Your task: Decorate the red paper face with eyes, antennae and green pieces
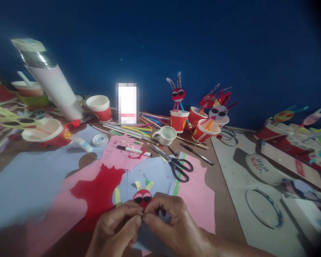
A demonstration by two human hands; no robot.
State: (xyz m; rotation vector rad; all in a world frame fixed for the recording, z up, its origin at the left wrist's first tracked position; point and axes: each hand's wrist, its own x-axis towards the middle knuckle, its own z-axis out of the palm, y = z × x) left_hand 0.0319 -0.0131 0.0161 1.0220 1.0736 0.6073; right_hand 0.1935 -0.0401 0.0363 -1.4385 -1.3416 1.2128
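Observation:
Fingertips together at the front centre, my left hand and my right hand both pinch at a tiny pale pinkish bit, too small to name. Just beyond them lies a red paper face with black half-round eyes, pink lids and yellow ears; its lower edge is hidden by my fingers. Under it is light blue paper. Black-handled scissors rest open beyond my right hand. To the left of my left hand lies a cut red sheet, over pink paper.
Paper cups with finished faces stand along the back wall. A white thermos, a small white cup, a marker, a pen and a roll of tape lie around. A phone leans on a bowl at right.

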